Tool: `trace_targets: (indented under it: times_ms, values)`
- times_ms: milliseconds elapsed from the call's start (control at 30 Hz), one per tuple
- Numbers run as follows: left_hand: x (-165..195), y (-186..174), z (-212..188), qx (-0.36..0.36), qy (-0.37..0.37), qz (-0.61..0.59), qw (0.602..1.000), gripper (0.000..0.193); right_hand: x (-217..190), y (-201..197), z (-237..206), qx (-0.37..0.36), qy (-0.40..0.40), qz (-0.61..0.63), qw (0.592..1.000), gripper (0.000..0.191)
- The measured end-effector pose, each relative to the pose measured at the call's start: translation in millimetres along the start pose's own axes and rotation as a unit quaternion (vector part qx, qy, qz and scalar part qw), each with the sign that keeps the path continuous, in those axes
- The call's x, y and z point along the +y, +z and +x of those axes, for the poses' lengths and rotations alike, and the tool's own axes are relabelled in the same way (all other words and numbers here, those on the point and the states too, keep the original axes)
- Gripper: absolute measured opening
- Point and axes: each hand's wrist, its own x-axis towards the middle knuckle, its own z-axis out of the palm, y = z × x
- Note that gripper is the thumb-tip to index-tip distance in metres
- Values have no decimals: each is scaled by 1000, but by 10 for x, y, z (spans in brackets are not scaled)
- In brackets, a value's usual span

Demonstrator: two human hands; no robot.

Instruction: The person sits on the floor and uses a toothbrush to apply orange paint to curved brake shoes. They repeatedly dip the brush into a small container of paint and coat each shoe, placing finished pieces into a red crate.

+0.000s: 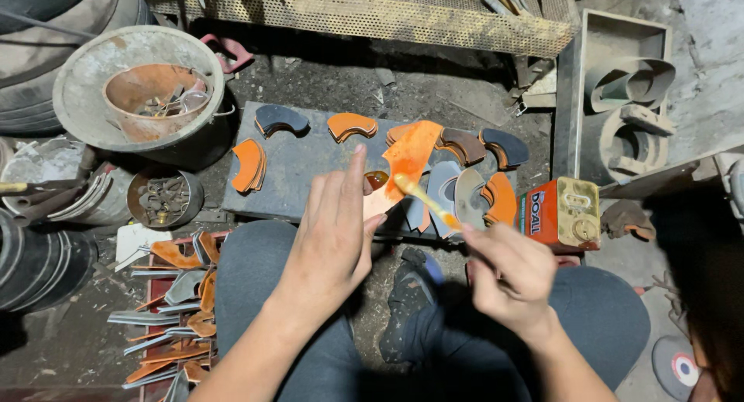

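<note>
The left hand (329,239) pinches a thin, flat curved piece (380,203) over the dark slab (298,166), fingers closed on its near edge. The right hand (508,274) grips a small brush (425,201), its tip wet with orange paint (likely slippery). The piece looks light and stiff, best held by its unpainted edge

flat curved metal piece (409,156), orange-painted, wet-looking, held tilted up over the dark slab w/ its lower end hidden behind the left hand. thin brush (425,201), pale handle smeared orange, angled up-left from the right hand, tip touching the piece's lower edge, approx mid-slab.
</note>
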Motion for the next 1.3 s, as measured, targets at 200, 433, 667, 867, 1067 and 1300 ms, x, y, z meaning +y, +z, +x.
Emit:
trace_targets:
  times_ms: [200,433,667,867,1067,1300]
  values:
    - [-30,14,-48,5,9,-27,1000,83,272,-12,-26,79,88,-102,988,7]
    - [-102,292,-32,44,-155,-676,719,62,45,57,-9,175,396,503,748,28]
    - [149,498,-85,79,-231,-774,584,61,-453,614,19,72,467,597,648,21]
    - [98,488,-150,54,-241,-750,614,67,-468,652,58,124,453,561,681,16]
    - [-29,282,-238,148,-321,-503,788,67,8,153,311,124,445,396,794,19]
    - [136,-276,215,-32,78,59,995,77,376,-190,438,47,451,423,784,25]
